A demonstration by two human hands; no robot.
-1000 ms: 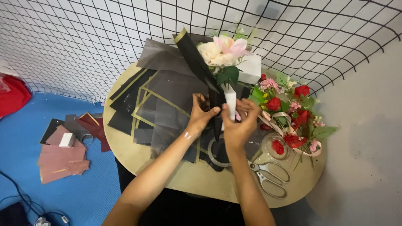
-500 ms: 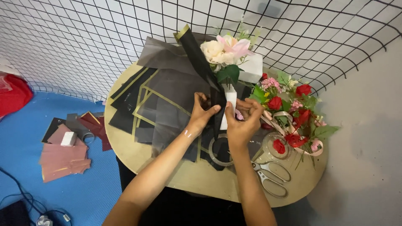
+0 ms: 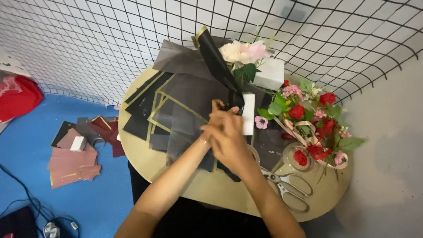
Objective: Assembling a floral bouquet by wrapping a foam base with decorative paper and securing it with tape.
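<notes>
- The round pale wooden desk stands against a white wall hung with black wire grid mesh; a blue floor mat lies to its left.
- Dark grey wrapping sheets with gold edges are fanned across the left and middle of the desk.
- A loose heap of red and pink flowers with green leaves lies on the right side of the desk, with a beige ribbon looped through it.
- A small bouquet of cream and pink blooms sits at the far edge, wrapped in a black sheet with a gold rim, its white-wrapped stem pointing near.
- The left hand and right hand are pressed together, fingers curled shut on the black sheet just beside the stem; the right hand overlaps and partly hides the left.
- Silver scissors lie near right, just beside the right forearm.
- Pink and maroon paper pieces lie on the floor mat.
</notes>
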